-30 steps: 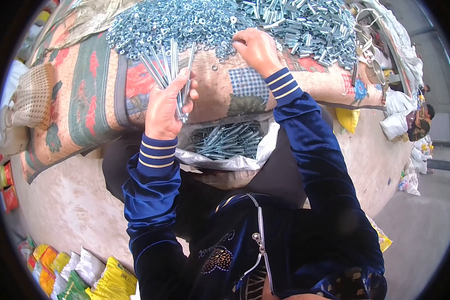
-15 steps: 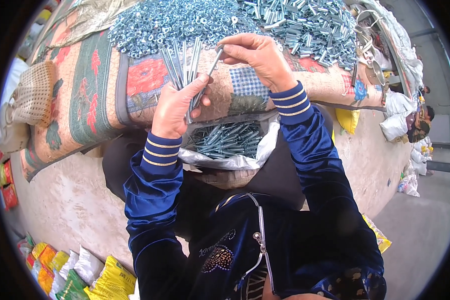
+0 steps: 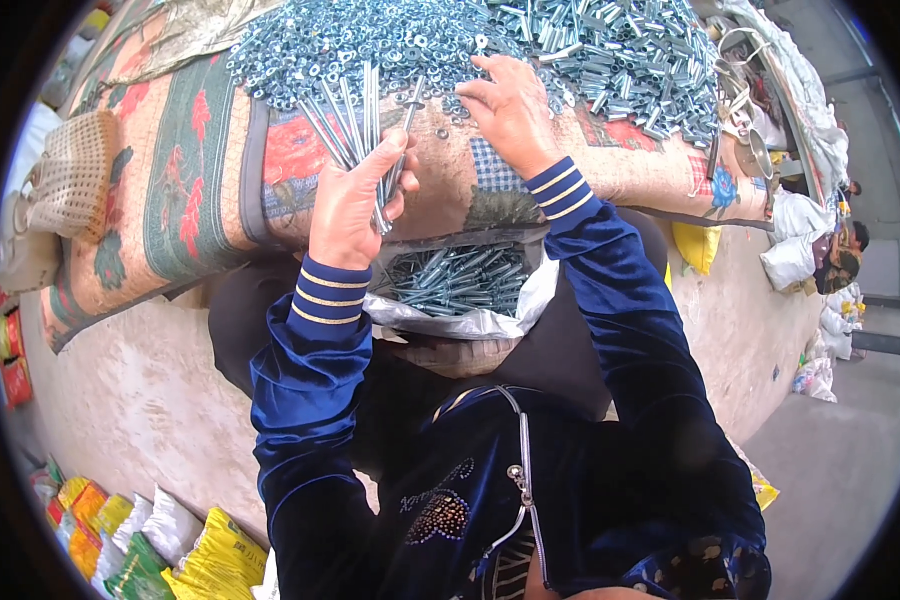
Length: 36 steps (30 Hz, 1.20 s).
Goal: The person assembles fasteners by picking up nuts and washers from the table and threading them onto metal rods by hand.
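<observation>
Right fingers (image 3: pixel 478 92) withdrew from rods (image 3: pixel 373 105) (gripped in left fingers (image 3: pixel 408 182))

One washer heap (image 3: pixel 370 45), one tube heap (image 3: pixel 630 65) — two hands (image 3: pixel 350 210) (image 3: pixel 515 112)

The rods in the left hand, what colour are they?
The rods are shiny silver, head view.

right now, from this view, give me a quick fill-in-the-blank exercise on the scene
1. The slim metal rods are held in the ____ hand.
2. The metal tubes lie to the ____ of the washers.
3. Each blue cuff has ____ gold stripes.
4. The flower at the right end of the patterned cloth is coloured ____.

Missing words: left; right; three; blue
</observation>
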{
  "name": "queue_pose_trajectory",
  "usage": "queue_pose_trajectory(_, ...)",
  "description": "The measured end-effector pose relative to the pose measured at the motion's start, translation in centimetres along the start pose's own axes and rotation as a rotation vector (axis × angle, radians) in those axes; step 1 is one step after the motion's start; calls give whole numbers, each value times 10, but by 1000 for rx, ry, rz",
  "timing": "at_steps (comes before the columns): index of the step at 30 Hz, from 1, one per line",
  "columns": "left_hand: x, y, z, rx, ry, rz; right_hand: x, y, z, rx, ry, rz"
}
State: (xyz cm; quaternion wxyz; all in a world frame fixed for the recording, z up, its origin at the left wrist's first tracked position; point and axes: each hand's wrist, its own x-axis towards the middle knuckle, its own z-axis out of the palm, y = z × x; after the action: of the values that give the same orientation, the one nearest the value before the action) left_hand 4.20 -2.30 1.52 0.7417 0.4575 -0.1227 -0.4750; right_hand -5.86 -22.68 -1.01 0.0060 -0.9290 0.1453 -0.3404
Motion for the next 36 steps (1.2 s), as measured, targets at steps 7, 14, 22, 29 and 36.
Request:
queue_pose_trajectory(7, 1, -1, -5, 42, -29, -55, 13, -9, -17, 815, -164, 489)
queue_pose_trajectory(14, -3, 1, -2, 143, -110, -139, 18, -19, -55, 1377, -384, 497)
queue_pose_trajectory(22, -4, -3, 1, 67, -18, -73, 2, -58, -44, 1468, -592, 724)
queue_pose_trajectory(29, -4, 2, -3, 58, -324, -275, 11, -31, -55, 1503, -409, 679)
queue_pose_trajectory(36, -9, -3, 6, 228, -284, -133, 12, -35, -68, 1367, -300, 606)
